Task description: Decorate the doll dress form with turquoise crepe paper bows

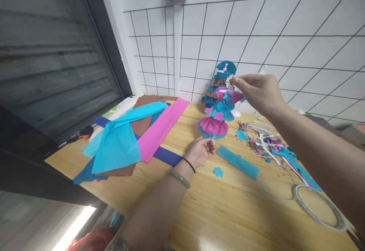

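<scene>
A pink and blue pleated crepe-paper ornament [225,109] hangs in tiers above the table. My right hand [261,89] pinches its top end between thumb and fingers. Below its lowest pink and blue tier, my left hand [199,150] has its fingers curled at a small white round piece [213,141] on the bottom end. A second ornament in blue and brown paper [209,100] is behind it against the wall, partly hidden. On the table near my left hand lie a blue paper flower [218,172] and a blue crepe strip [238,161].
Crepe sheets in blue, pink [164,129] and brown [141,125] pile up at the left, with a dark tool [82,133] beside them. Paper scraps [265,144] and white strips litter the right. A tape roll [319,207] lies front right. A wire grid [205,36] covers the wall.
</scene>
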Demonstrator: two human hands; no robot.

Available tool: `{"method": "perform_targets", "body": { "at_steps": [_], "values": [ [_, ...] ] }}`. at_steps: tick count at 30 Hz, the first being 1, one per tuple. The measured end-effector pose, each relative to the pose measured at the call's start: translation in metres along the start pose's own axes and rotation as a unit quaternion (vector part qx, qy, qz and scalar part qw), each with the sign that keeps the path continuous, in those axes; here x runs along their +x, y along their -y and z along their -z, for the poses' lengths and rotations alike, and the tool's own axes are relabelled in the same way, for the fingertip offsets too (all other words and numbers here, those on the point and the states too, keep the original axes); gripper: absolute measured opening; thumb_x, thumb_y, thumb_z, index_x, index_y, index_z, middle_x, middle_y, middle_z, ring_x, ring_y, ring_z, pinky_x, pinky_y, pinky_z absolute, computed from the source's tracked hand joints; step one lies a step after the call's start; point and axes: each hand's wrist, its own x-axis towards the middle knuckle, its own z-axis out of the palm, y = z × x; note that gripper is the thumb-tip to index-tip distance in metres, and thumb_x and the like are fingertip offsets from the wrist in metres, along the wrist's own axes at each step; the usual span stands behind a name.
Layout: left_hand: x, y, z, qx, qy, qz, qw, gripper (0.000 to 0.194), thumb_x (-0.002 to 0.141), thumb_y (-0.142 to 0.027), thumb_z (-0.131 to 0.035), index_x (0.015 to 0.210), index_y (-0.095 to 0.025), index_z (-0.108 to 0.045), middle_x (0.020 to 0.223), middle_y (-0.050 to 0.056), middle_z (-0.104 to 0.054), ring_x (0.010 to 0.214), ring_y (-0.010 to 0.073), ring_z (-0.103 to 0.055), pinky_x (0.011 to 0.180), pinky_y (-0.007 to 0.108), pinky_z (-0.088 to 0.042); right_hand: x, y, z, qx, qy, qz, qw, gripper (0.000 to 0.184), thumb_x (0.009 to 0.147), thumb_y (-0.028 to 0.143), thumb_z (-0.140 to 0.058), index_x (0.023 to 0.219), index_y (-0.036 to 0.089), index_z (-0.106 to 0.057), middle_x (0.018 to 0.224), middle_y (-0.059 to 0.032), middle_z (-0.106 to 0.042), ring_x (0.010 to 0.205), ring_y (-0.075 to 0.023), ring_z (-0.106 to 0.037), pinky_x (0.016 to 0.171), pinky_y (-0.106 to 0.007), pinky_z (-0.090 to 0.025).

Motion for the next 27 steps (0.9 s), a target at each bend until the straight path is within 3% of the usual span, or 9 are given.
{"method": "perform_targets", "body": {
  "at_steps": [8, 19, 27],
  "values": [
    [0.001, 0.000, 0.001, -0.002, -0.013, 0.000, 1.000, 0.005, 0.069, -0.012, -0.057, 0.070, -0.013, -0.052, 0.064, 0.004, -0.057, 0.058, 0.0111, -0.055, 0.058, 0.024, -0.042, -0.001, -0.002, 0.000, 0.022, 0.013, -0.002, 1.000, 0.036, 0.077, 0.044, -0.054, 0.081, 0.013, -0.071, 0.051, 0.0024, -0.048, 0.046, -0.0047, -0.031, 0.046, -0.021, -0.028],
    [0.001, 0.000, 0.002, -0.005, -0.012, -0.006, 1.000, 0.003, 0.071, -0.010, -0.055, 0.070, -0.012, -0.053, 0.064, 0.004, -0.058, 0.059, 0.0113, -0.056, 0.059, 0.024, -0.044, -0.007, -0.002, -0.001, 0.049, 0.026, 0.019, 0.998, 0.032, 0.081, 0.038, -0.051, 0.089, 0.013, -0.069, 0.070, -0.0031, -0.064, 0.066, -0.0117, -0.053, 0.064, -0.026, -0.041],
    [0.000, -0.002, 0.000, -0.007, -0.016, -0.003, 1.000, 0.005, 0.072, -0.008, -0.053, 0.069, -0.012, -0.054, 0.063, 0.004, -0.058, 0.059, 0.0108, -0.057, 0.058, 0.023, -0.044, -0.016, -0.002, 0.003, 0.075, 0.025, 0.012, 0.997, 0.032, 0.081, 0.038, -0.052, 0.096, 0.015, -0.067, 0.076, -0.0048, -0.067, 0.071, -0.0147, -0.059, 0.069, -0.030, -0.046]
  ]
}}
